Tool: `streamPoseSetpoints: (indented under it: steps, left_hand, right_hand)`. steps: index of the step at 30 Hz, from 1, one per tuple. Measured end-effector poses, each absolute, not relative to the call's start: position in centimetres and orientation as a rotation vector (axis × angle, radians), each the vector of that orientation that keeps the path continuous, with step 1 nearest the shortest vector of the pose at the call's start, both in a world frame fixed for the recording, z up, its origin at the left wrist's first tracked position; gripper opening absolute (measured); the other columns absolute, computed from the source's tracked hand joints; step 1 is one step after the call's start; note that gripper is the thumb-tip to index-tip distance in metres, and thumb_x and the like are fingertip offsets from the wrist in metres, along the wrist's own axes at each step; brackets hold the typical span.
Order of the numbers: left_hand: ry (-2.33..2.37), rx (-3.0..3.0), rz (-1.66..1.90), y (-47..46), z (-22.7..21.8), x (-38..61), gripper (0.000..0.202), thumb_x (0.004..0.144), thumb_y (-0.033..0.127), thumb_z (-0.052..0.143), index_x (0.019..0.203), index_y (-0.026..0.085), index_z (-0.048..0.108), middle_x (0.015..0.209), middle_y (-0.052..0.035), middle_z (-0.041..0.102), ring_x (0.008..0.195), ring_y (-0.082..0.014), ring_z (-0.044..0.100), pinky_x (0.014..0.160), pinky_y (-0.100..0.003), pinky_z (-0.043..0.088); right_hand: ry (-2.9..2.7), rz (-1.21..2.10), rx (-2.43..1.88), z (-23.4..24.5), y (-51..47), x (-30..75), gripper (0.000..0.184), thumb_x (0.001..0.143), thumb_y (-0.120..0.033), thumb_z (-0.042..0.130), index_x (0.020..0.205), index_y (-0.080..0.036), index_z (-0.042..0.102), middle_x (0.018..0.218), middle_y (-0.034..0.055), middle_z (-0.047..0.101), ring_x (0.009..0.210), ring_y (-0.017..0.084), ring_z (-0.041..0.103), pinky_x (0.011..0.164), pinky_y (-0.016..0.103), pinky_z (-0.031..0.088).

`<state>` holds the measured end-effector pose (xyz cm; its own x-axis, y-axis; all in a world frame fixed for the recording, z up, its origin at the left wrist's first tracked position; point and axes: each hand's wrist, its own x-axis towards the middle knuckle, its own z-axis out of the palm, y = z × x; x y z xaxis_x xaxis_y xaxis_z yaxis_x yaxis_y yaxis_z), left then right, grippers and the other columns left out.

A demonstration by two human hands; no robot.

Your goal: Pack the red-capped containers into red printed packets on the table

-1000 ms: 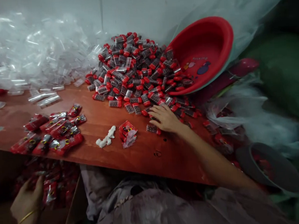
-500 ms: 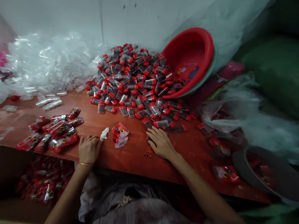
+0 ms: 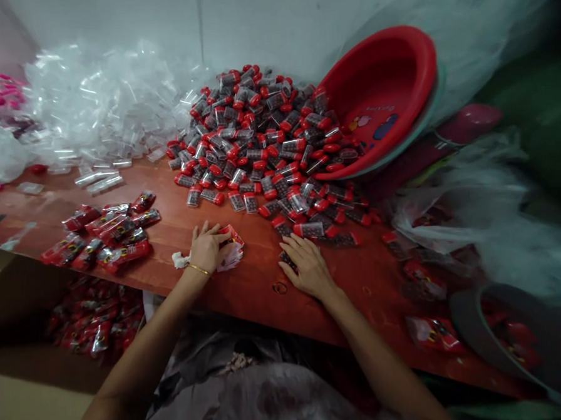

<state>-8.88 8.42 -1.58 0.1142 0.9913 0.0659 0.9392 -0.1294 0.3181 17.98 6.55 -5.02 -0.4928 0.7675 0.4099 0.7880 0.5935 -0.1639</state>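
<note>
My left hand [image 3: 206, 248] reaches onto a small stack of red printed plastic bags [image 3: 232, 253], fingers stretched over its left side. A crumpled white scrap [image 3: 180, 260] lies by the wrist. At the front of the pile, my right hand [image 3: 306, 265] curls loosely around a small dark-filled container [image 3: 287, 258], partly hidden between thumb and fingers. The heaped clear containers with red caps [image 3: 258, 136] hold dark contents. Left of my hands lies a group of filled red packets [image 3: 107, 235].
A red basin [image 3: 372, 73] leans tilted against the heap. Empty clear containers [image 3: 96, 100] are piled at the back left. A box of red packets [image 3: 95, 320] sits below the table edge. A grey basin [image 3: 469, 325] and plastic bags stand at the right.
My left hand has moved right, from beside the white scrap onto the stack of printed bags. The scrap has shifted slightly left. My right hand stays by the heap. The view has shifted slightly.
</note>
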Motion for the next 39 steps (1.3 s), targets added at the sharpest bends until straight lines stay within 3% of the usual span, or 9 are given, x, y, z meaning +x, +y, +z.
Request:
streamPoseSetpoints:
  steps: [11, 14, 17, 20, 23, 26, 29, 32, 39]
  left_hand:
    - [2.049, 2.095, 0.608, 6.5, -2.1, -8.0, 0.023, 0.083, 0.033, 0.054, 0.093, 0.027, 0.073, 0.130, -0.0071, 0.057, 0.131, -0.0338, 0.037, 0.107, -0.054, 0.023]
    - [2.080, 2.093, 0.765, 6.2, -1.3, -8.1, 0.024, 0.082, 0.035, 0.054, 0.093, 0.025, 0.073, 0.132, -0.0094, 0.054, 0.130, -0.0344, 0.038, 0.106, -0.056, 0.025]
    - [2.072, 2.124, 0.947, 5.3, -0.1, -7.7, 0.025, 0.082, 0.038, 0.054, 0.094, 0.026, 0.073, 0.134, -0.0103, 0.052, 0.131, -0.0344, 0.036, 0.106, -0.057, 0.024]
    - [1.979, 2.143, 1.035, 4.4, 0.8, -6.8, 0.022, 0.082, 0.034, 0.055, 0.094, 0.027, 0.073, 0.134, -0.0077, 0.052, 0.132, -0.0338, 0.035, 0.108, -0.057, 0.020]
    - [1.870, 1.943, 1.202, 3.6, 1.0, -6.1, 0.027, 0.078, 0.033, 0.060, 0.102, 0.025, 0.070, 0.134, -0.0084, 0.052, 0.132, -0.0318, 0.035, 0.110, -0.054, 0.019]
    - [1.637, 1.371, 1.349, 3.1, 0.9, -5.7, 0.045, 0.071, 0.044, 0.067, 0.107, 0.018, 0.067, 0.121, -0.0124, 0.062, 0.116, -0.0293, 0.053, 0.101, -0.046, 0.038]
    - [1.357, 0.798, 1.228, 2.8, 1.0, -5.3, 0.054, 0.056, 0.052, 0.075, 0.091, 0.011, 0.070, 0.094, -0.0122, 0.071, 0.082, -0.0230, 0.066, 0.074, -0.034, 0.053]
    - [1.264, 0.537, 1.196, 2.5, 1.4, -4.6, 0.053, 0.043, 0.044, 0.084, 0.082, 0.011, 0.071, 0.082, -0.0083, 0.072, 0.065, -0.0154, 0.063, 0.059, -0.026, 0.051]
    - [1.235, 0.356, 1.155, 2.5, 1.5, -3.9, 0.046, 0.038, 0.033, 0.087, 0.075, 0.012, 0.068, 0.071, -0.0026, 0.070, 0.057, -0.0119, 0.062, 0.054, -0.023, 0.051]
  right_hand:
    - [-2.326, -0.123, -1.272, -4.2, 6.0, 17.5, 0.035, 0.087, -0.033, 0.049, 0.115, -0.014, 0.059, 0.126, 0.0143, 0.058, 0.125, 0.028, 0.045, 0.105, 0.048, 0.029]
    - [-2.169, -0.109, -1.249, -2.9, 4.6, 15.5, 0.032, 0.085, -0.033, 0.052, 0.110, -0.015, 0.061, 0.116, 0.0130, 0.064, 0.114, 0.027, 0.053, 0.101, 0.047, 0.033]
    - [-1.966, 0.160, -1.266, -1.4, 3.6, 11.9, 0.031, 0.086, -0.036, 0.051, 0.106, -0.015, 0.062, 0.101, 0.0106, 0.069, 0.094, 0.023, 0.060, 0.088, 0.039, 0.043]
    - [-1.715, 0.660, -1.284, -0.7, 3.6, 8.1, 0.030, 0.087, -0.039, 0.049, 0.104, -0.017, 0.061, 0.093, 0.0064, 0.070, 0.082, 0.018, 0.063, 0.075, 0.030, 0.048]
    - [-1.483, 0.899, -1.235, -0.9, 4.3, 6.1, 0.026, 0.089, -0.036, 0.045, 0.086, -0.018, 0.064, 0.079, 0.0020, 0.069, 0.070, 0.014, 0.062, 0.065, 0.024, 0.048]
    - [-1.407, 0.857, -1.263, -1.3, 4.3, 6.2, 0.026, 0.088, -0.034, 0.045, 0.078, -0.018, 0.063, 0.069, 0.0007, 0.066, 0.063, 0.013, 0.059, 0.060, 0.023, 0.045]
    - [-1.450, 0.733, -1.310, -1.6, 3.7, 7.2, 0.024, 0.088, -0.032, 0.045, 0.080, -0.018, 0.063, 0.069, 0.0010, 0.065, 0.063, 0.013, 0.057, 0.060, 0.023, 0.043]
    - [-1.546, 0.647, -1.337, -1.8, 3.0, 7.7, 0.025, 0.089, -0.031, 0.044, 0.080, -0.019, 0.063, 0.068, 0.0015, 0.064, 0.063, 0.013, 0.057, 0.061, 0.023, 0.042]
    - [-1.694, 0.587, -1.353, -1.9, 2.6, 8.2, 0.028, 0.092, -0.031, 0.039, 0.079, -0.018, 0.062, 0.069, 0.0035, 0.064, 0.065, 0.014, 0.058, 0.063, 0.025, 0.044]
